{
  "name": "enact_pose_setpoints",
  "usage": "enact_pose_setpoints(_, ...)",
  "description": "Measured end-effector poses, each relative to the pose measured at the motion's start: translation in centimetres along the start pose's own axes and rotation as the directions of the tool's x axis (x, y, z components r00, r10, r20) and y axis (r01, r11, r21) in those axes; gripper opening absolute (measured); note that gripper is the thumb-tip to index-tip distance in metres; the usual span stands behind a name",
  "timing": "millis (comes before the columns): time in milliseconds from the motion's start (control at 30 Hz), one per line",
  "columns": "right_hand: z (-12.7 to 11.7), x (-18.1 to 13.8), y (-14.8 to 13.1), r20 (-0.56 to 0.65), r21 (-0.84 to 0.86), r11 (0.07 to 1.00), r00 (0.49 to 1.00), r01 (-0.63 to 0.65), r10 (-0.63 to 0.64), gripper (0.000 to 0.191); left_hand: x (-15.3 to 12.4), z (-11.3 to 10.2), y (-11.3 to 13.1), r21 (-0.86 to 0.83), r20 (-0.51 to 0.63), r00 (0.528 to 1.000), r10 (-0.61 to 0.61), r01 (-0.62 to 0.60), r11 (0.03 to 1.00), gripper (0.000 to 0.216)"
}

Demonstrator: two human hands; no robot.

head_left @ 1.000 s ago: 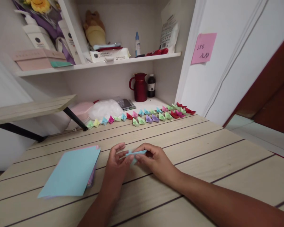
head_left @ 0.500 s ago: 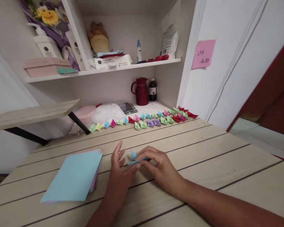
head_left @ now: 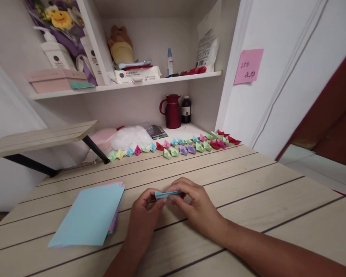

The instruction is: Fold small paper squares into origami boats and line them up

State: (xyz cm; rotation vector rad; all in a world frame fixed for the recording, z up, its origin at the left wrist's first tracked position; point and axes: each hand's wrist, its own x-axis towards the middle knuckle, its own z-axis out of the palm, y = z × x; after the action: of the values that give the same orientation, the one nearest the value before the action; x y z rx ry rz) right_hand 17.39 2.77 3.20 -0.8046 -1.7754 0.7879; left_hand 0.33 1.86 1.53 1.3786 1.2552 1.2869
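Observation:
Between my two hands is a small folded piece of light blue paper (head_left: 162, 194), seen nearly edge-on just above the table. My left hand (head_left: 146, 209) pinches its left end between thumb and fingers. On the right end, the thumb and curled fingers of my right hand (head_left: 194, 204) are closed, covering part of the paper. To the left lies a stack of square paper (head_left: 88, 215) with a light blue sheet on top and pink edges showing beneath.
Rows of small folded paper boats (head_left: 183, 150) in several colours line the table's back edge. Behind them stand a dark red jug (head_left: 173, 112) and a dark bottle (head_left: 186, 110). A small raised wooden shelf (head_left: 43, 139) on black brackets is at left.
My left hand's raised, spread fingers have come down and closed on the paper's left end. The blue flap that stood up now lies flat or is hidden. My right hand has barely moved.

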Motion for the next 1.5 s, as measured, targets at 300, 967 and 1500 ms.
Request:
enact_pose_setpoints(300, 0.1, 0.3, 0.4, -0.042, -0.012, 0.995, 0.994, -0.101, 0.101, 0.016, -0.1, 0.4, 0.4, -0.06, 0.002, 1.0, -0.03, 0.03, 0.998, 0.022)
enact_pose_setpoints(967, -0.2, 0.4, 0.1, 0.018, 0.418, 0.892, 0.983, -0.172, 0.181, 0.031, -1.2, 0.9, 3.0, -0.615, 0.066, 0.971, -0.23, 0.221, 0.757, 0.016)
enact_pose_setpoints(1500, -0.2, 0.3, -0.3, 0.168, 0.484, 0.855, 0.978, -0.188, 0.12, 0.034, -1.2, 1.3, 2.3, -0.699, 0.228, 0.889, -0.397, 0.433, 0.569, 0.018)
